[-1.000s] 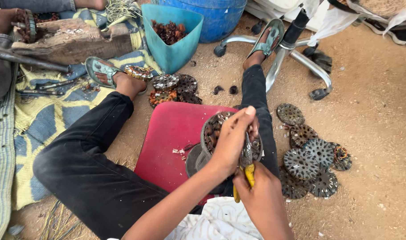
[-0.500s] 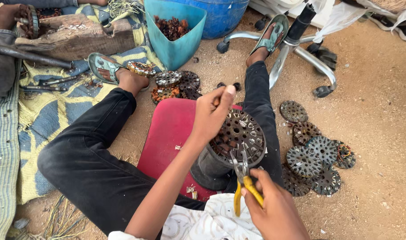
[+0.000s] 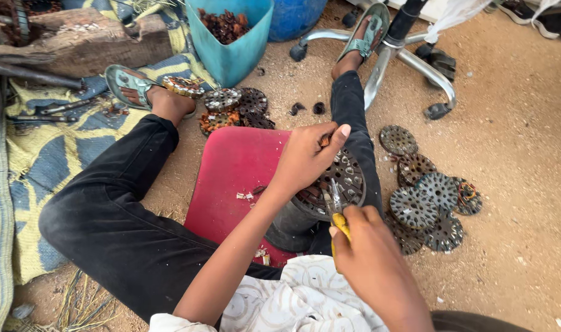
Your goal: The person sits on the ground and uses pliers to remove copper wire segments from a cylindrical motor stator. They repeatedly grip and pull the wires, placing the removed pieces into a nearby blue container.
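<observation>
I am looking down at my left hand [image 3: 305, 160], which is curling over the upper rim of a round slotted metal motor core [image 3: 342, 184], fingers wrapped and pressing on it with the thumb sticking up. The core is resting tilted on a dark metal cylinder [image 3: 293, 224] at the right edge of the red mat [image 3: 231, 172], between my legs in black trousers. My right hand [image 3: 369, 261] is closing in a fist around yellow-handled pliers [image 3: 336, 212], just below the core, and the plier tips are touching the core's lower edge. Small pale scraps [image 3: 247, 197] are lying on the mat to the left of the core. To the right of the core, on the sandy floor [image 3: 514, 184], a pile of similar metal discs [image 3: 428, 197] is lying, some overlapping. Beyond the mat, more discs [image 3: 231, 107] are sitting near my sandalled left foot [image 3: 133, 89], and a teal bin [image 3: 231, 37] holding reddish-brown scrap is standing behind them. A chair base [image 3: 403, 55] is standing beyond the core, by my right foot.
</observation>
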